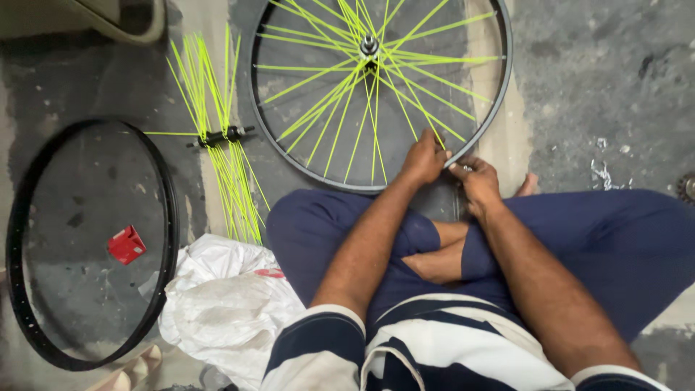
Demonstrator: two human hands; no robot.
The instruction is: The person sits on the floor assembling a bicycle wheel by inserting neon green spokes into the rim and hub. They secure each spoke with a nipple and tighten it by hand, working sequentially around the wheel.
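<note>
We are counting left to right: one bare black rim (168, 217) lying on floor, one red box (126, 244) inside; one loose hub (221, 135) bristling yellow-green spokes; one white bag (224, 304). Left hand (423, 159) pinching spoke at one laced wheel (499, 94), right hand (474, 181) gripping its rim edge.

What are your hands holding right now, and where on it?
Both hands, left hand and right hand, grip the spoked wheel at the near edge of its black rim, by a yellow-green spoke end.

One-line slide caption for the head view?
Both hands, left hand and right hand, at the rim of a yellow-spoked wheel.
</note>
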